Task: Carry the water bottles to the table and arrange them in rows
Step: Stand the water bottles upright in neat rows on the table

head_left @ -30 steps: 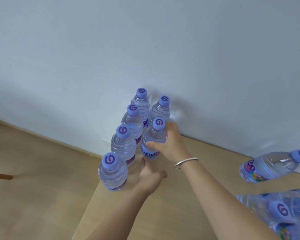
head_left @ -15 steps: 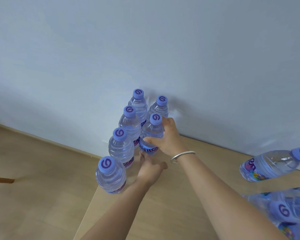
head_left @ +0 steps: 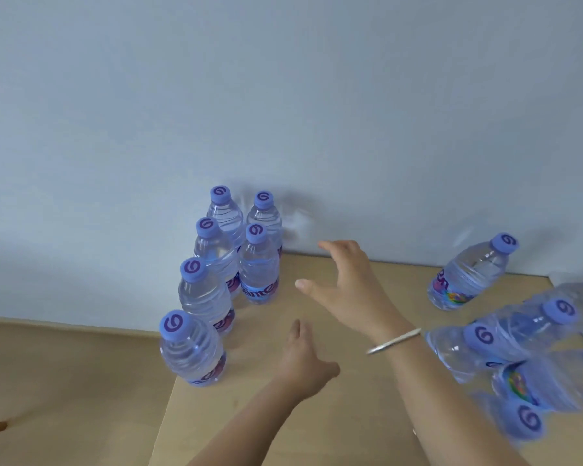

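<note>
Wooden table [head_left: 350, 415] carries six upright water bottles [head_left: 259, 264] in two rows at ten o'clock, with more lying blurred at three o'clock. Your right hand [head_left: 347, 290] hovers, fingers spread, holding nothing; your left hand [head_left: 303, 361] reaches forward, fingers straight, empty.
</note>
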A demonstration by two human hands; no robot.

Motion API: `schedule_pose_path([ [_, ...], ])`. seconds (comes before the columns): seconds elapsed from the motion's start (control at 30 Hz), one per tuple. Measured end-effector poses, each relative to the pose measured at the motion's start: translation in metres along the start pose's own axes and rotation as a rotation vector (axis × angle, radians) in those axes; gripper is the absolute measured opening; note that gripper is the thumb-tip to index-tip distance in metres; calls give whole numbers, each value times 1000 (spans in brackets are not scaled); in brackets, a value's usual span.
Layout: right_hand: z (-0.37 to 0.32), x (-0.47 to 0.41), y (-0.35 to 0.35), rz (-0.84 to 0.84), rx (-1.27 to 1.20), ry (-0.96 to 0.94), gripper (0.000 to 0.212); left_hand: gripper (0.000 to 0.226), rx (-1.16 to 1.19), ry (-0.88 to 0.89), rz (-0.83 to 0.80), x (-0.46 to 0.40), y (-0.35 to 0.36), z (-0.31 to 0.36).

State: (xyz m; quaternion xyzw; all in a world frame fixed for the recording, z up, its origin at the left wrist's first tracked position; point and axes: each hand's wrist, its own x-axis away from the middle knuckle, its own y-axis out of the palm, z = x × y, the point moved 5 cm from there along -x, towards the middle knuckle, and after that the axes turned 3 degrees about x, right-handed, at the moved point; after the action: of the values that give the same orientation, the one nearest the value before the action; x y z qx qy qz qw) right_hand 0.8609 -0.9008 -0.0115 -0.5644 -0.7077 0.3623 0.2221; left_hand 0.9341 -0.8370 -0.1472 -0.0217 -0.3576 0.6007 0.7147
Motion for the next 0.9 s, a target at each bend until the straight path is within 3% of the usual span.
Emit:
schedule_pose_path([
  [0.2, 51, 67, -97, 66, 246, 305, 68, 95, -57, 78, -99, 10, 35, 19],
  [0.4, 90, 104, -116, -48, 172, 511, 77, 93, -94, 155, -175, 19, 60, 35],
  [0.53, 106, 110, -107, -137, 190, 562, 53, 91, -89, 159, -182, 17, 60, 39],
  [0.73, 122, 105, -100, -136, 98, 566, 50, 89, -81, 152, -167, 20, 55, 34],
  [0.9, 132, 102, -96, -247, -59, 503, 36, 87, -32, 129, -176, 23, 54, 27],
])
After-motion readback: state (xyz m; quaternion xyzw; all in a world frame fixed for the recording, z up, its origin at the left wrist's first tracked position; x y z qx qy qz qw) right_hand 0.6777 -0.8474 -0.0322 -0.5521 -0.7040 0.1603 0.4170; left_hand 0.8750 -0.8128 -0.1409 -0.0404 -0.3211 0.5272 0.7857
